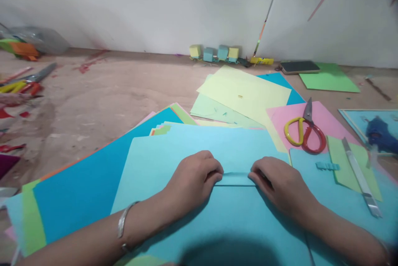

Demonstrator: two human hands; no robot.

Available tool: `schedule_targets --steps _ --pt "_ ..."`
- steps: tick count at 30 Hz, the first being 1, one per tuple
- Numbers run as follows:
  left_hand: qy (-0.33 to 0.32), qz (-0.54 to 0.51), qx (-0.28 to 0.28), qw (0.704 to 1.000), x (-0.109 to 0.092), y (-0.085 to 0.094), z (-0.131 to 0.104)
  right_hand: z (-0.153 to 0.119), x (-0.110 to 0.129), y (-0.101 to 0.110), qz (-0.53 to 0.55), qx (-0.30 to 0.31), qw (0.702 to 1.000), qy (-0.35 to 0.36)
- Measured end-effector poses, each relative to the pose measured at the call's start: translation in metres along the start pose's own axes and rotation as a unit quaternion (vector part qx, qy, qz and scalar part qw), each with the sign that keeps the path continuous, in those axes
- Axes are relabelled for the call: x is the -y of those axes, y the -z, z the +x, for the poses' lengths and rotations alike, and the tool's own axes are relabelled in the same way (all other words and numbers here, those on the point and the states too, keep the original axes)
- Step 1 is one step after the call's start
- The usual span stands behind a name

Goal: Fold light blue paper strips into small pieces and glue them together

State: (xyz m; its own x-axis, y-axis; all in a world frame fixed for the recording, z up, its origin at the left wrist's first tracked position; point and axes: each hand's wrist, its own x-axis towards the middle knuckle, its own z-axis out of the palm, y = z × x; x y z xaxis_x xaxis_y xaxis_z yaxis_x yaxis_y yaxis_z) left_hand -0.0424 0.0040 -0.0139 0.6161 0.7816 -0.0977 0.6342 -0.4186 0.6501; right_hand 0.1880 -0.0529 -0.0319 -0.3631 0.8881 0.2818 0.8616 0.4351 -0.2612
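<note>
Our left hand (196,179) and right hand (277,185) pinch a blue strip (235,179) above coloured paper on the wooden table (102,100), against a pale wall (130,5).

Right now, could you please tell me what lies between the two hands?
A narrow blue strip spans from the left hand to the right hand, its ends at their fingers, over a blue sheet, in the head view.

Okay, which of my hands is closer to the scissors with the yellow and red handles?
Your right hand: it's just below and left of the scissors. Your left hand is farther off to the left.
</note>
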Motion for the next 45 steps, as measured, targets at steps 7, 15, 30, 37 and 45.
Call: schedule_targets --steps 7,15,30,37,45 --pt "-0.032 0.029 -0.018 0.999 0.004 -0.005 0.000 -0.002 0.002 -0.003 -0.015 -0.014 1.000 0.013" --pt "-0.141 0.185 -0.042 0.972 0.000 -0.006 -0.002 -0.002 0.001 -0.003 -0.024 -0.011 0.999 0.019" --pt "-0.245 0.394 -0.095 0.881 -0.015 -0.033 -0.033 -0.005 0.000 -0.010 -0.033 0.002 0.999 0.016" --pt "-0.230 0.410 -0.100 0.877 -0.020 -0.034 -0.029 -0.006 0.000 -0.011 -0.036 -0.007 0.999 0.019" --pt "-0.230 0.401 -0.100 0.881 -0.024 -0.037 -0.027 -0.006 0.001 -0.010 -0.034 -0.010 0.999 0.018"
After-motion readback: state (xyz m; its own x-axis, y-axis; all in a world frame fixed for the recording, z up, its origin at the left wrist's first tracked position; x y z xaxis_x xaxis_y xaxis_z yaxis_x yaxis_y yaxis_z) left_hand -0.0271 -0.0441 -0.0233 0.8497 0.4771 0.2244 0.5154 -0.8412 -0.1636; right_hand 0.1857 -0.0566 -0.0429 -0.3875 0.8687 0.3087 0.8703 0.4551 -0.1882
